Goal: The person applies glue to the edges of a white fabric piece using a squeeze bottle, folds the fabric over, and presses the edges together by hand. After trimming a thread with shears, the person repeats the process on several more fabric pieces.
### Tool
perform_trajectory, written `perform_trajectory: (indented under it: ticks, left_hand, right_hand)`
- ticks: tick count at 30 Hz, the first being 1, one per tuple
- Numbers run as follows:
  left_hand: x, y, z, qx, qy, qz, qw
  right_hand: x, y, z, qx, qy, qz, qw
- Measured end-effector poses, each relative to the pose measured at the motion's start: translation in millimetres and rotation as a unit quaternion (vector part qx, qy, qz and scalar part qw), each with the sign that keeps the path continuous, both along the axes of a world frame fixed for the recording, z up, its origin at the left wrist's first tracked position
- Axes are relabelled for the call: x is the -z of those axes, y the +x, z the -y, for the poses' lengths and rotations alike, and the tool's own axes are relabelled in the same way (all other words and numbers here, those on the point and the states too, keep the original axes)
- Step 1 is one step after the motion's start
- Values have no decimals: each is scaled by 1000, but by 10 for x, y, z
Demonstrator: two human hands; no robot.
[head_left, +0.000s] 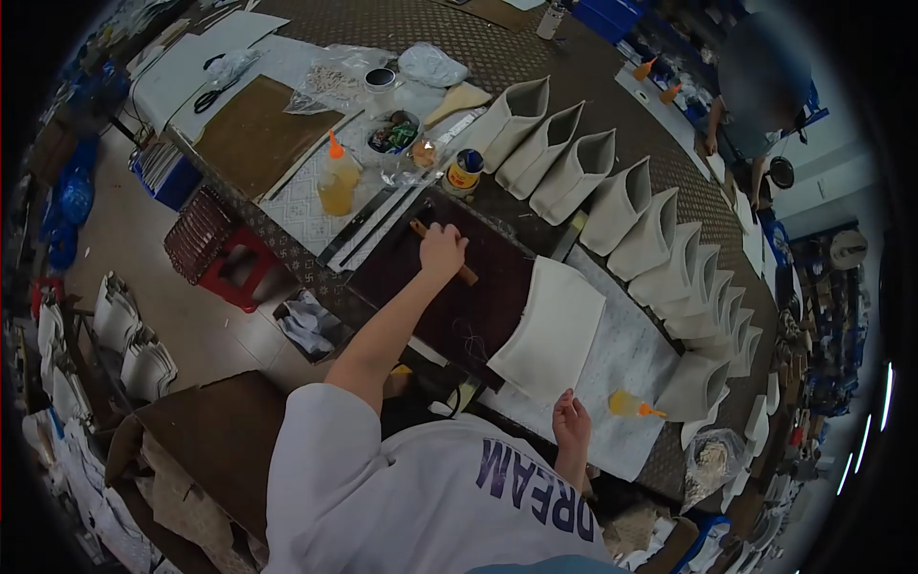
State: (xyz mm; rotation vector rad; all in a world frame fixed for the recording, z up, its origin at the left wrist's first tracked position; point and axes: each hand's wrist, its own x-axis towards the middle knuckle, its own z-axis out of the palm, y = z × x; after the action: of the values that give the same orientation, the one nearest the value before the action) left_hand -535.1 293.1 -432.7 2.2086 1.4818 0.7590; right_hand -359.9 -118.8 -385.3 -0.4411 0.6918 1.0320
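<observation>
My left hand (443, 251) is closed around a narrow wooden bar (467, 275) over a dark maroon board (459, 311). A cream fabric piece (555, 325) lies partly on that board and partly on a pale marbled slab (636, 359). At the near edge of the fabric is my right hand (572, 419), its fingers curled together; whatever they may pinch is too small to make out. Loose thread (470, 342) rests on the maroon board, left of the fabric. A yellow glue bottle (631, 405) lies on its side on the slab, right of my right hand.
Several cream fabric pouches (574, 177) stand in a curved row along the table's far side. Beyond my left hand are a metal ruler (373, 225), an upright glue bottle (338, 182) and a yellow can (464, 172). Another person (760, 86) stands at the upper right.
</observation>
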Motion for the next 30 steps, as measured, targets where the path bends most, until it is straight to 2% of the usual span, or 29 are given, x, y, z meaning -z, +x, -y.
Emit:
perform_trajectory:
  ticks: [1, 3, 5, 7, 9, 11, 13, 15, 16, 17, 18, 19, 20, 21, 22, 23, 26, 27, 28, 30]
  left_hand:
    - [-5, -109, -91, -36, 6, 77, 996]
    - [31, -524, -362, -139, 62, 71, 986]
    - [260, -946, -536, -258, 83, -43, 962]
    - [356, -1311, -632, -261, -22, -124, 957]
    - [434, -1558, -721, -207, -75, -91, 971]
    - [462, -1658, -771, -166, -44, -94, 981]
    - [375, -1628, -738, -167, -11, -64, 984]
    - [37, -1441, -461, -134, -35, 112, 984]
    - [-75, -1295, -276, -115, -80, 153, 978]
    - [-109, -1116, -28, -62, -169, 249, 951]
    - [-169, -916, 270, -10, -253, 341, 905]
    - [-421, -691, 633, 61, -331, 365, 868]
    - [-599, -542, 974, 148, -367, 314, 863]
    - [-564, -405, 1270, 242, -315, 275, 876]
    - [-662, -311, 1515, 293, -368, 246, 847]
    - [-736, -235, 1663, 357, -348, 233, 835]
    - [-676, -129, 1700, 307, -452, 247, 800]
    - [-660, -132, 1712, 277, -393, 165, 861]
    - [-562, -137, 1723, 287, -366, 148, 873]
    - [-319, -133, 1809, 301, -314, 116, 893]
  right_hand:
    - [6, 33, 28, 10, -8, 1, 1000]
    - [41, 56, 87, 28, -34, 23, 999]
    - [24, -15, 144, 34, -60, 65, 996]
    - [-11, -148, 99, 3, -102, 105, 989]
    - [-2, -231, 44, -37, -91, 125, 987]
    - [-90, -340, -81, -76, -93, 147, 982]
    - [-234, -440, -307, -119, -123, 186, 968]
    - [-315, -519, -513, -185, -152, 242, 940]
    - [-336, -564, -607, -222, -158, 269, 924]
    - [-411, -637, -739, -267, -162, 305, 900]
    - [-496, -722, -878, -312, -165, 340, 872]
    - [-540, -808, -1009, -331, -157, 355, 860]
    - [-575, -889, -1125, -350, -148, 372, 847]
    - [-610, -951, -1212, -357, -128, 376, 845]
    - [-541, -961, -1234, -343, -112, 364, 858]
    - [-460, -961, -1248, -328, -96, 352, 871]
    - [-271, -912, -1152, -266, -115, 329, 899]
    - [-127, -856, -1071, -244, -132, 321, 906]
    - [7, -796, -992, -224, -149, 313, 911]
    - [62, -721, -894, -220, -112, 283, 927]
